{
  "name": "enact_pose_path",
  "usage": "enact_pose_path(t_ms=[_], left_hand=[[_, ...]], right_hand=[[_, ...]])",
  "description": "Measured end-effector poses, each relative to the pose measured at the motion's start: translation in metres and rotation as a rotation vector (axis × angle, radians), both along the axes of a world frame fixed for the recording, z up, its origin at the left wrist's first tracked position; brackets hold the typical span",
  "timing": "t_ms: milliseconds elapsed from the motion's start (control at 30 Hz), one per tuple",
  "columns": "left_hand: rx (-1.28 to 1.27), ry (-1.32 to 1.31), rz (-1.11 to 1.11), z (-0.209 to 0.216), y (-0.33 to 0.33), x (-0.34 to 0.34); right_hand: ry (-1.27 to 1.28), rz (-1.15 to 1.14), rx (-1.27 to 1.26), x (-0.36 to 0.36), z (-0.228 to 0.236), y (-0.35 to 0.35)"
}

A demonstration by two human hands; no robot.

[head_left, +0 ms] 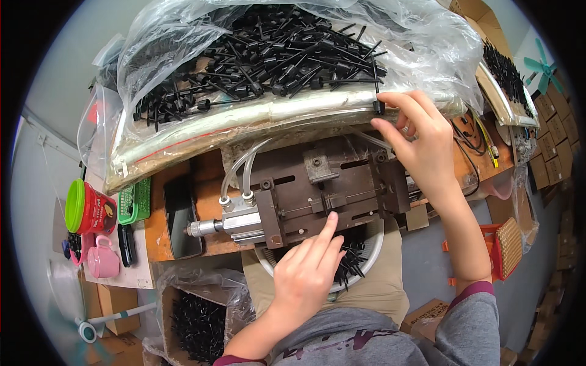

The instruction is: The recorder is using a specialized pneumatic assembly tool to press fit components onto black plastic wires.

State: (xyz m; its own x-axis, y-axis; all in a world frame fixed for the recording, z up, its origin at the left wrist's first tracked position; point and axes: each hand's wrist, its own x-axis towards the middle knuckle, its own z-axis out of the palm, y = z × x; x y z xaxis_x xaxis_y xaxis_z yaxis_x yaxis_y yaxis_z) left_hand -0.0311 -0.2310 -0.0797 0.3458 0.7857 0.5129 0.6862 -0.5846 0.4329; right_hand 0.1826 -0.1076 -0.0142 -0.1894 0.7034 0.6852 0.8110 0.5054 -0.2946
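Observation:
My right hand [421, 131] is over the front edge of the plastic-lined tray. Its thumb and forefinger close around the wide end of a black plastic piece [378, 107], whose thin stem points up and away. My left hand [307, 268] is at the near side of a dark metal fixture [299, 165], forefinger stretched out and the other fingers loosely bent, holding nothing. That fingertip is at a small black piece [334, 202] lying across the middle of the fixture; whether it presses on it I cannot tell. A silver air cylinder [241, 224] is mounted at the fixture's left.
Many similar black pieces [287, 58] are heaped in the tray. A white bucket [373, 268] with more sits below the fixture. Left are a phone [182, 216], green basket [135, 198], red tub [97, 207] and pink mug [103, 259]. A lined box [198, 323] stands lower left.

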Motion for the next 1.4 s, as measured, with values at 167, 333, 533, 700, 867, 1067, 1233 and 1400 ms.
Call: enact_pose_path(t_ms=[167,333,533,700,867,1067,1233,1400], left_hand=[[0.018,0.076,0.007,-0.001,0.012,0.005],[0.026,0.071,0.039,-0.001,0.005,0.006],[0.062,0.16,0.042,-0.002,0.013,0.007],[0.022,0.172,0.06,0.0,0.012,0.007],[-0.074,0.179,-0.013,0.018,0.015,0.003],[0.332,-0.135,0.006,0.075,0.086,-0.017],[0.369,0.007,0.277,0.099,0.168,-0.021],[0.306,0.121,0.31,0.091,0.192,-0.016]], right_hand=[[0.213,0.094,-0.04,0.001,0.005,0.001],[0.344,0.221,-0.088,0.001,0.005,-0.024],[0.255,0.3,-0.011,-0.004,0.0,-0.051],[0.122,0.333,-0.045,-0.007,-0.006,-0.075],[0.117,0.419,-0.187,-0.011,-0.027,-0.094],[-0.22,0.347,-0.258,-0.017,-0.047,-0.112],[-0.349,0.323,-0.177,-0.037,-0.055,-0.107],[-0.411,0.3,-0.18,-0.043,-0.052,-0.102]])
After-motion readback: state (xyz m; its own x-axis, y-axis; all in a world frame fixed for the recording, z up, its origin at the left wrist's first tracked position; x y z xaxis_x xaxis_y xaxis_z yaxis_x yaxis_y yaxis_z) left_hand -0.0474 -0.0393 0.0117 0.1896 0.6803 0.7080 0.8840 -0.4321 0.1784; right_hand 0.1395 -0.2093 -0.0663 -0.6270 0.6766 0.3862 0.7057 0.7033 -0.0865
